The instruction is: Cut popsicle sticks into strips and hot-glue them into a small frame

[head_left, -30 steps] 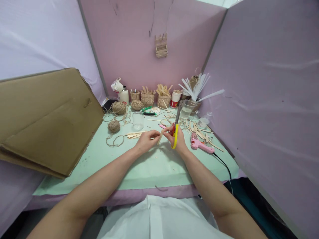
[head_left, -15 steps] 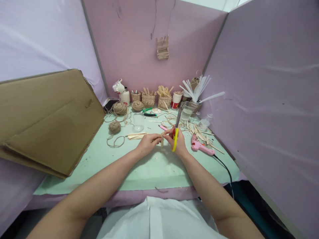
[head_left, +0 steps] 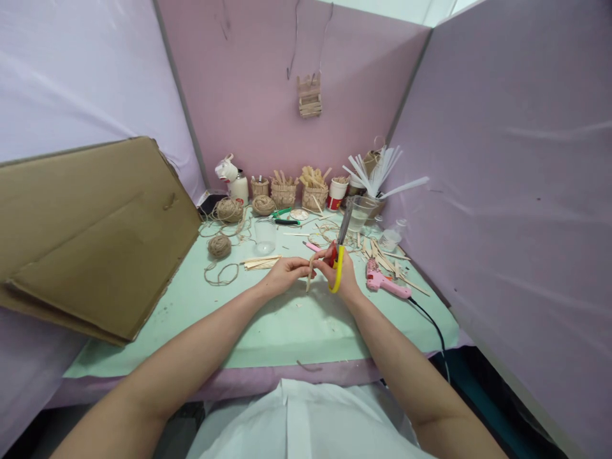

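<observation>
Between my two hands, above the middle of the table, is a short flat wooden stick [head_left: 310,278], its lower end pointing down and slightly left. My left hand [head_left: 285,275] pinches it from the left side. My right hand [head_left: 344,274] carries a pair of scissors [head_left: 341,255] with yellow and red handles, blades pointing up and away. The thumb and fingertips of that hand also meet at the stick's right side. Left of my left hand lies a small stack of wooden sticks [head_left: 261,262]. A pink pen-like tool [head_left: 312,245] rests just beyond my hands.
A pink glue gun [head_left: 385,284] with a black cord lies right of my right hand, near scattered wood strips [head_left: 382,258]. Twine balls [head_left: 219,246] and a clear cup [head_left: 264,236] stand left. Stick-filled baskets [head_left: 314,196] line the back. Cardboard [head_left: 95,236] leans at left.
The wooden stick has turned between my fingers, its lower end swinging slightly left and showing a narrower side. Both hands stay in nearly the same place, and the scissors remain in my right hand.
</observation>
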